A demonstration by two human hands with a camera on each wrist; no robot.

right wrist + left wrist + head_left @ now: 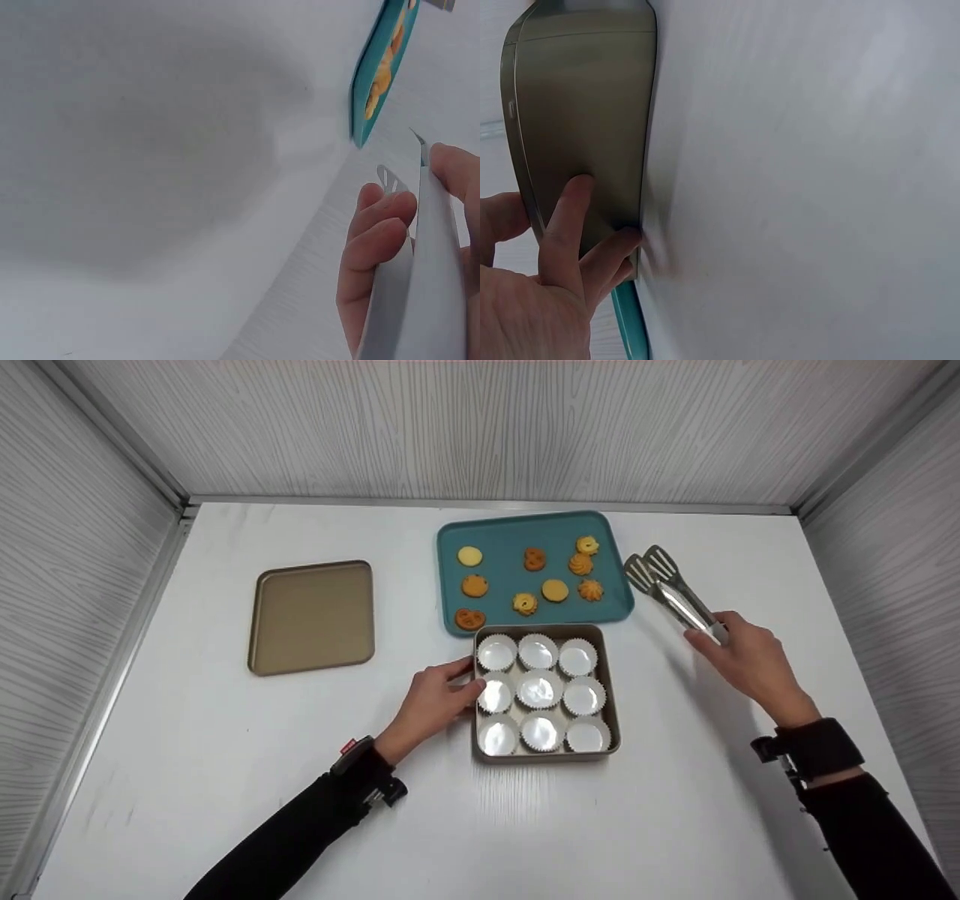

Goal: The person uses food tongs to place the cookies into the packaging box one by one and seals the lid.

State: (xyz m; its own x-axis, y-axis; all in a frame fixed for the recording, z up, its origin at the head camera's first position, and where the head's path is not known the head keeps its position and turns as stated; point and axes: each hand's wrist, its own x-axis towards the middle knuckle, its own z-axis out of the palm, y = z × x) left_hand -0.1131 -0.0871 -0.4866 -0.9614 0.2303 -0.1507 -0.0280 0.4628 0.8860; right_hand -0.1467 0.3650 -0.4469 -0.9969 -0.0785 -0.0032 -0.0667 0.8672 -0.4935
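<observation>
My left hand (437, 697) grips the left wall of a square metal tin (546, 759), thumb over the rim and fingers against the outside. In the left wrist view those fingertips press the tin's side (585, 112). Several white paper cups (539, 688) sit in rows inside the tin, with nothing in them. On the right, my right hand (757, 664) holds metal tongs (686, 604), their slotted ends parted and pointing toward the teal tray (495, 536). The right wrist view shows fingers curled round the tongs' handles (431, 285). Several cookies (555, 590) lie spread on the tray.
A flat brown square lid or tray (315, 619) lies at the left of the white table (187, 780). The teal tray stands just behind the tin. Grey wood-grain panels (480, 431) enclose the table at the back and both sides.
</observation>
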